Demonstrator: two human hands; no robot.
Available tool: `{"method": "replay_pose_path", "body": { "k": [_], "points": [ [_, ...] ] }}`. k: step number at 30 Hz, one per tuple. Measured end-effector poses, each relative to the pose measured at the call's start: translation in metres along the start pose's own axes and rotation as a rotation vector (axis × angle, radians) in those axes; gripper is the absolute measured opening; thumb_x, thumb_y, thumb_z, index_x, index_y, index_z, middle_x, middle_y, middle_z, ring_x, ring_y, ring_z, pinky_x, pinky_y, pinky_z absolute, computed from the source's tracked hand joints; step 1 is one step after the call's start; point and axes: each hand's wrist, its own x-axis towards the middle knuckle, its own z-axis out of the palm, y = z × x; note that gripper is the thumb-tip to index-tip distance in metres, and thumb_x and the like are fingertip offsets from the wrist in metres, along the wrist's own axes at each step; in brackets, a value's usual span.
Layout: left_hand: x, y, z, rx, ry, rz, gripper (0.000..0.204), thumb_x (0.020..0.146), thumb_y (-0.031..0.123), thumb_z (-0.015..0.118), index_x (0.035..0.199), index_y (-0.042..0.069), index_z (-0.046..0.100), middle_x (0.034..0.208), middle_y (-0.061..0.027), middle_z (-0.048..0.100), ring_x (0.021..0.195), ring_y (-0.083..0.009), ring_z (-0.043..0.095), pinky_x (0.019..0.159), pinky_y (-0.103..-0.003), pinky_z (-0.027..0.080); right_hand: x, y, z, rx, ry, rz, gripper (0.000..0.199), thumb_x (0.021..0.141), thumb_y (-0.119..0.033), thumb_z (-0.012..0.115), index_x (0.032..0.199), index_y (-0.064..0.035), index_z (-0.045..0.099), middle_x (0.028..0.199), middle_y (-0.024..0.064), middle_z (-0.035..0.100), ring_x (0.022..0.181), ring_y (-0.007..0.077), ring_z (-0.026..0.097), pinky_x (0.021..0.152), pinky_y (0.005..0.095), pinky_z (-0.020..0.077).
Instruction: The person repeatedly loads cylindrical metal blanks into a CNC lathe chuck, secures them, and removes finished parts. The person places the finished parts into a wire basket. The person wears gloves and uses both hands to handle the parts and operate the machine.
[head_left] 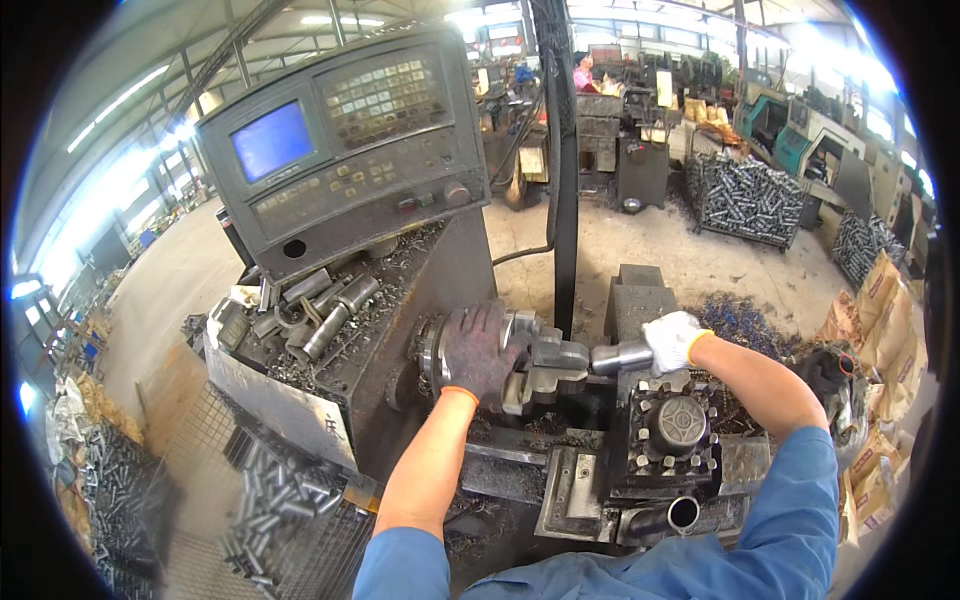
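My left hand (480,350), in a dark, dirty work glove, curls over the lathe chuck (431,352). Its thumb points right, toward the stepped metal jaws (556,362). In a white glove with a yellow cuff, my right hand (674,340) grips a smooth metal tube (620,357). The tube lies roughly level, its left end close against the jaws; whether it sits between them I cannot tell. Below my right hand stands the square tool post (682,424) with bolts around its top. A hollow metal cylinder (683,512) sticks out near my body.
A control panel (390,180) with a blue screen rises at the left. Loose metal parts (335,315) and shavings cover the ledge beneath it. Many tubes lie in a heap (275,510) at lower left. A bin of tubes (750,198) and sacks (880,310) stand right.
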Motion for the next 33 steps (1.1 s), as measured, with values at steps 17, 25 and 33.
{"method": "replay_pose_path", "body": {
  "k": [17, 25, 33],
  "points": [
    [-0.265, 0.123, 0.061, -1.667, -0.457, -0.504, 0.065, 0.1, 0.038, 0.078, 0.145, -0.002, 0.054, 0.133, -0.0146, 0.066, 0.121, -0.0245, 0.062, 0.107, -0.04, 0.049, -0.183, -0.261, 0.151, 1.383, -0.304, 0.214, 0.074, 0.081, -0.056, 0.086, 0.119, 0.0038, 0.064, 0.092, 0.0213, 0.073, 0.078, 0.0261, 0.074, 0.069, 0.0405, 0.0598],
    [-0.303, 0.107, 0.068, -2.191, -0.569, -0.978, 0.083, 0.1, 0.077, 0.052, 0.135, 0.002, 0.063, 0.121, -0.0119, 0.073, 0.107, -0.0306, 0.071, 0.099, -0.047, 0.058, -0.326, -0.219, 0.301, 1.391, -0.139, 0.271, 0.049, 0.084, -0.038, 0.078, 0.104, 0.0065, 0.073, 0.081, 0.0121, 0.074, 0.065, 0.0212, 0.068, 0.059, 0.0399, 0.0531],
    [-0.283, 0.087, 0.053, -2.663, -0.981, -0.873, 0.076, 0.104, 0.071, 0.049, 0.14, 0.006, 0.065, 0.121, -0.0142, 0.075, 0.11, -0.0367, 0.073, 0.097, -0.06, 0.058, -0.454, -0.126, 0.382, 0.614, -0.409, 1.054, 0.068, 0.083, -0.035, 0.082, 0.137, 0.0007, 0.063, 0.115, 0.02, 0.076, 0.098, 0.0337, 0.075, 0.088, 0.0418, 0.0588]
  ]
}}
